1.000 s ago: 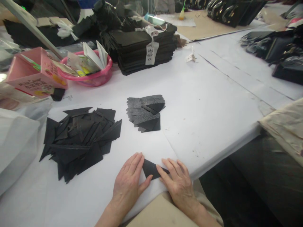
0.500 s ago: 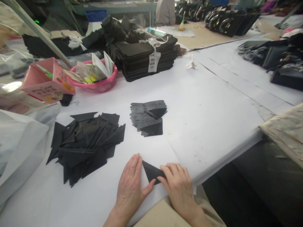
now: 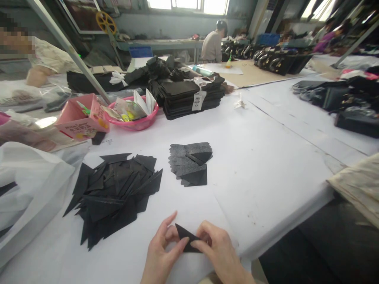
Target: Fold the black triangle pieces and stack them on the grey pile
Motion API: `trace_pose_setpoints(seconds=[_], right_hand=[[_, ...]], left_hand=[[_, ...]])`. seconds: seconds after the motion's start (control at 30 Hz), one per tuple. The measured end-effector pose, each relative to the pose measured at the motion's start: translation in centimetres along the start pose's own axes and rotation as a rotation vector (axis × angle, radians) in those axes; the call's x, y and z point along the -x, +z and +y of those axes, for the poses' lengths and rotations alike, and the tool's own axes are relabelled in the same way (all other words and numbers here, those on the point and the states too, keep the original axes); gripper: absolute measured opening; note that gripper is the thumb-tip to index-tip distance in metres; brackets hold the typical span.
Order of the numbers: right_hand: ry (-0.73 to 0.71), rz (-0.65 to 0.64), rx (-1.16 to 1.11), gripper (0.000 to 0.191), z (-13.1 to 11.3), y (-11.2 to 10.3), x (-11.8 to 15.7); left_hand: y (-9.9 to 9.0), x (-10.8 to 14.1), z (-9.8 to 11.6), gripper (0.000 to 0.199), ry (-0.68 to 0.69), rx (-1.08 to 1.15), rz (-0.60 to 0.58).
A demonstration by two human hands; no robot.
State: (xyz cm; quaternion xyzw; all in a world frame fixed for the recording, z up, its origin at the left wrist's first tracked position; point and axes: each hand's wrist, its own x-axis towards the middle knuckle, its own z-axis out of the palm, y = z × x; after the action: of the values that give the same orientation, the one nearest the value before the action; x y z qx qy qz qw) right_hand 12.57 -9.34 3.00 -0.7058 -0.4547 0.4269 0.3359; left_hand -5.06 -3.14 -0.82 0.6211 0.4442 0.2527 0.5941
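Between my two hands is a black triangular piece, perhaps fabric or leather, near the table's front edge. My left hand pinches its left part, thumb on the near face and index finger stretched up. With thumb and bent fingers my right hand grips the right part, hiding that end. Beyond my left hand lies a loose heap of similar black pieces. Straight ahead, a flat overlapping group of dark grey speckled pieces rests on the white table, two blacker pieces on top.
A pink box and a pink basket with papers stand at the back left. Behind them is a tagged stack of black panels. White plastic lies at left; black bags at far right. Other people sit farther back.
My left hand has gone from lying flat beside the black piece to pinching it. My right hand's fingers have curled tighter. The camera view has tilted upward.
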Motion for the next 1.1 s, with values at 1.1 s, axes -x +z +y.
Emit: trace_pose_setpoints(seconds=[1.1], right_hand=[[-0.475, 0.258, 0.658, 0.024, -0.5, -9.3, -22.6]], left_hand=[[-1.9, -1.5, -0.9, 0.026, 0.008, -0.097, 0.268]])
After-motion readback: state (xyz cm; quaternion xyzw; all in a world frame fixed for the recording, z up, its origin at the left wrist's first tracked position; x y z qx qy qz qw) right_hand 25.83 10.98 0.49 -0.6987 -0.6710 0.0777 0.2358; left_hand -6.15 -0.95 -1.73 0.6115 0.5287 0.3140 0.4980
